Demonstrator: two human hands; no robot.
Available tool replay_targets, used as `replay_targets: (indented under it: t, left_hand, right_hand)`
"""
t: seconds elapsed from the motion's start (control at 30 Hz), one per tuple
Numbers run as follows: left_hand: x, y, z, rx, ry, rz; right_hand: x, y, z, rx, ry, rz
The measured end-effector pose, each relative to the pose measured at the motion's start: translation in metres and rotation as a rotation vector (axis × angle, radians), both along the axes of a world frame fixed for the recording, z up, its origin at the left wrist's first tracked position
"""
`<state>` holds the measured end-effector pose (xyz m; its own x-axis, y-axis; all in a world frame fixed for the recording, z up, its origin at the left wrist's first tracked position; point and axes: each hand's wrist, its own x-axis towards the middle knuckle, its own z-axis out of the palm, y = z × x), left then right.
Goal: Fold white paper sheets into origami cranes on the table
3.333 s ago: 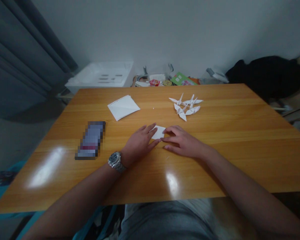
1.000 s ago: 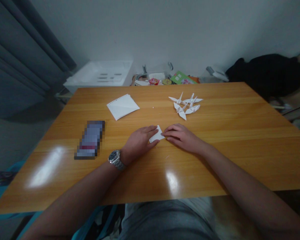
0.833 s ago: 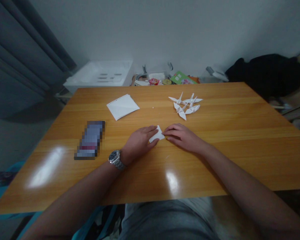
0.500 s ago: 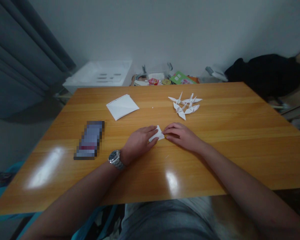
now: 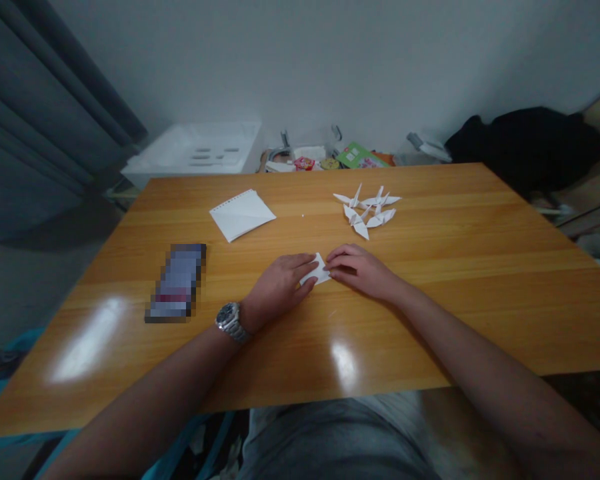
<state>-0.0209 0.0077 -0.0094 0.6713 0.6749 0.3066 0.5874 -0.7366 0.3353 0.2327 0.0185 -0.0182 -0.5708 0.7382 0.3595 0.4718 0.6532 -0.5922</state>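
A small folded piece of white paper (image 5: 321, 272) lies on the table between my two hands. My left hand (image 5: 279, 283), with a metal watch (image 5: 229, 320) at its wrist, holds the paper from the left, fingers over its top edge and thumb along its lower edge. At the paper's right corner, the fingertips of my right hand (image 5: 363, 272) are closed together on it. Part of the paper is hidden under my left fingers. Beyond my right hand stand several white folded paper cranes (image 5: 357, 223), grouped close together.
White paper sheets (image 5: 243, 215) with a perforated edge lie at the back left of the wooden table (image 5: 455, 267). A pixelated phone-like object (image 5: 177, 280) is on the left. Behind the table are a white foam box (image 5: 195, 150), a green packet (image 5: 360, 157) and a black cloth item (image 5: 525, 147).
My right fingertips have shifted slightly further over the paper's right corner. My left hand stays on the paper, and the whole view has moved a little.
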Motion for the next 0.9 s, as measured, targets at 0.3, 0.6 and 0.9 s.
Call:
replay_targets:
  t: [0.3, 0.6, 0.9]
  left_hand:
    - [-0.007, -0.001, 0.001, -0.045, 0.024, -0.061]
    - [0.000, -0.004, 0.002, -0.028, 0.064, -0.031]
    - [-0.005, -0.005, 0.009, -0.020, 0.157, -0.165]
  right_hand:
    - [0.005, 0.002, 0.000, -0.027, 0.012, -0.024]
    - [0.008, 0.002, 0.002, -0.045, 0.026, -0.049]
    - [0.013, 0.005, -0.005, -0.058, 0.021, -0.077]
